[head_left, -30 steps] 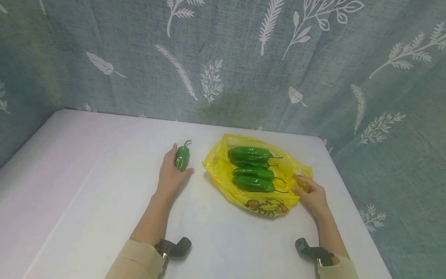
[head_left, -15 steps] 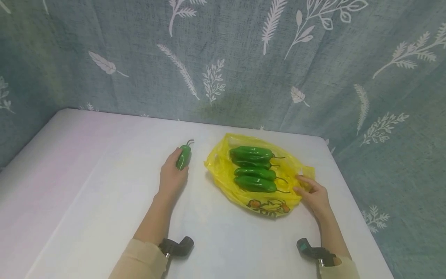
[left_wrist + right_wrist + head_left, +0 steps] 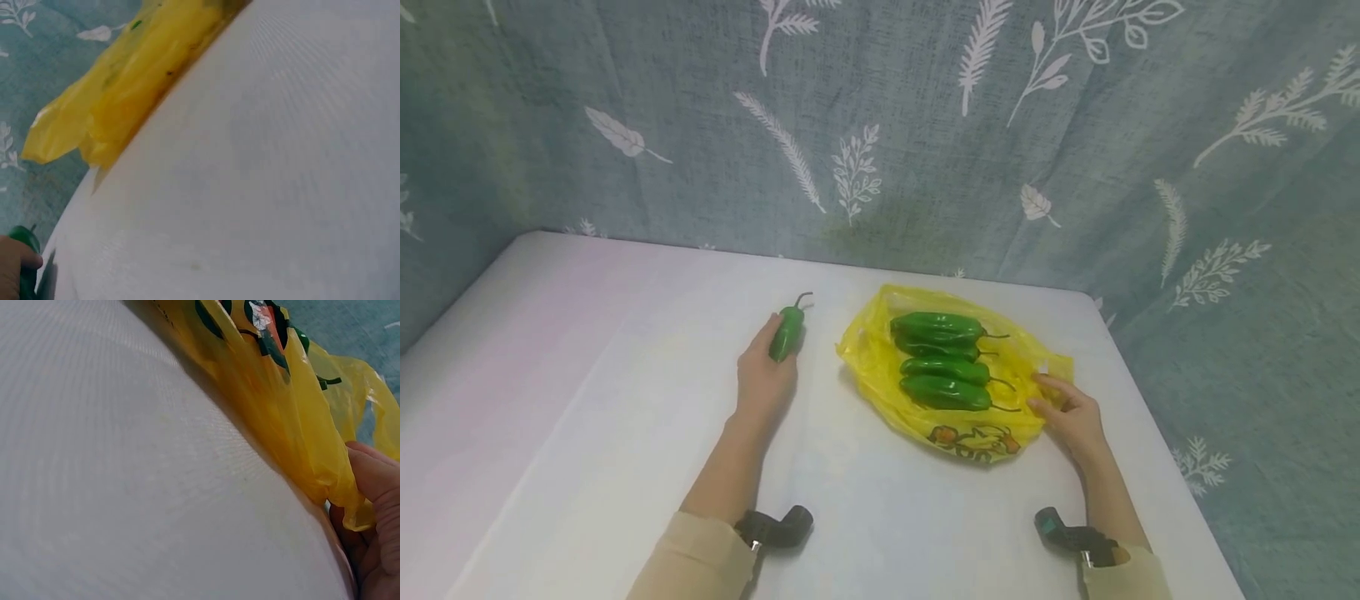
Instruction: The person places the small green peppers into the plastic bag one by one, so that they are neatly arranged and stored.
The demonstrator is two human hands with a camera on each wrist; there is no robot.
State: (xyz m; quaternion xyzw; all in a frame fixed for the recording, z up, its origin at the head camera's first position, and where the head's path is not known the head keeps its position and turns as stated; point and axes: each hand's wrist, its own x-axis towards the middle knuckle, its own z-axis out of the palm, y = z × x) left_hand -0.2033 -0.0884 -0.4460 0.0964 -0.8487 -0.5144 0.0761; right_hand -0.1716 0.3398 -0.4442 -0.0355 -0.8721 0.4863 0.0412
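A: What was held nearest the camera?
B: The edge of the yellow bag [image 3: 880, 367] was pinched by the right hand [image 3: 1071, 417] at the bag's right side; the bag lay flat on the white table [image 3: 587, 433].
A: And further out?
B: Four green peppers [image 3: 943, 358] were laid side by side on the bag; a single pepper [image 3: 786, 333] was gripped in the curled fingers of the left hand [image 3: 765, 379], just left of the bag; a leaf-patterned curtain [image 3: 880, 125] was seen behind.
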